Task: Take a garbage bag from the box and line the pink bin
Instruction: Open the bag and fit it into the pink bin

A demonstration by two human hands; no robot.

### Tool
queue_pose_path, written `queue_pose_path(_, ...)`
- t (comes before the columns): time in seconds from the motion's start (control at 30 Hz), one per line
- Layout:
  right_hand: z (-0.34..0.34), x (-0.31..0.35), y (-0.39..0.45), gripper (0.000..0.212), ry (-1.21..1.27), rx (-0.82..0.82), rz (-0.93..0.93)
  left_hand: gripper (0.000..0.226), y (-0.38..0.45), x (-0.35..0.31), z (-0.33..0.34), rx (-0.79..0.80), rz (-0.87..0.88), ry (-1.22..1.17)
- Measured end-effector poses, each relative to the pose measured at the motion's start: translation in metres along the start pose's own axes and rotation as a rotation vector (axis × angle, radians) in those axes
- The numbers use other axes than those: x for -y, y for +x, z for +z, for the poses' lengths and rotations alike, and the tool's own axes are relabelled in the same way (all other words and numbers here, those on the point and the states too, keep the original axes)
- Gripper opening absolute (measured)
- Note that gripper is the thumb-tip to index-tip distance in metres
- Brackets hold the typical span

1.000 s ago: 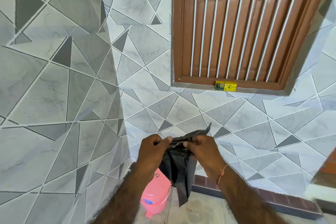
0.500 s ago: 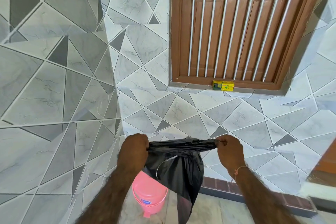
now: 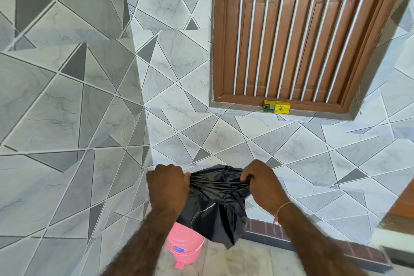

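Our left forearm and the hanging black garbage bag (image 3: pixel 215 208) cover the top and rim of the pink bin (image 3: pixel 186 246) at the lower middle of the frame, so we cannot tell whether it is open. Our fingers (image 3: pixel 245 175) curl into the gathered plastic, their tips hidden. The print on the yellow box (image 3: pixel 277 107) on the sill is too small to read. The top edge cuts off the wooden window (image 3: pixel 302 36).

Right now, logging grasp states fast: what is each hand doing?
Left hand: closed, gripping the black garbage bag's top edge.
Right hand: closed, gripping the same edge.
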State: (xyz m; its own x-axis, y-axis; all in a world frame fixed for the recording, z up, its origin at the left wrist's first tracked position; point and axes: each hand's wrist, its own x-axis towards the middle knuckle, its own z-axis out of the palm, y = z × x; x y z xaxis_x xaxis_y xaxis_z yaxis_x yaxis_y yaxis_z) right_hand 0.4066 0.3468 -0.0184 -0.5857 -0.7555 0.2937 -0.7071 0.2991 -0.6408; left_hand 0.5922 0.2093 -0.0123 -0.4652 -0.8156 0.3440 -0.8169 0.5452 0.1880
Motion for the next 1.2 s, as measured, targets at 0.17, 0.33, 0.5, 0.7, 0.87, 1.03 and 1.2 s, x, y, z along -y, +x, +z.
queue_pose_path(0.17,0.004,0.001,0.0,0.039,-0.534,0.158,-0.089,0.015,0.006,0.003,0.004,0.086,0.011,-0.301)
queue_pose_path(0.33,-0.002,-0.006,-0.007,0.048,-0.68,0.182,-0.071,0.018,0.007,0.014,0.006,0.06,-0.006,-0.182)
queue_pose_path(0.5,0.008,-0.011,-0.015,0.055,-0.693,0.144,-0.137,0.024,0.004,0.008,-0.001,-0.098,-0.057,-0.303)
queue_pose_path(0.7,-0.003,0.007,-0.01,0.024,-0.711,0.076,-0.168,0.052,0.008,-0.001,-0.02,-0.02,0.214,-0.432)
queue_pose_path(0.87,-0.002,0.057,0.006,0.042,-0.132,0.038,-0.424,0.077,0.01,-0.014,-0.02,0.114,0.487,-0.49)
queue_pose_path(1.03,0.005,0.072,0.009,0.015,-0.1,0.013,-0.326,0.059,0.007,-0.013,-0.009,0.065,0.568,-0.487)
queue_pose_path(1.2,0.01,0.034,0.005,0.03,-0.584,0.11,-0.465,0.031,0.013,0.018,0.004,0.036,0.492,-0.25)
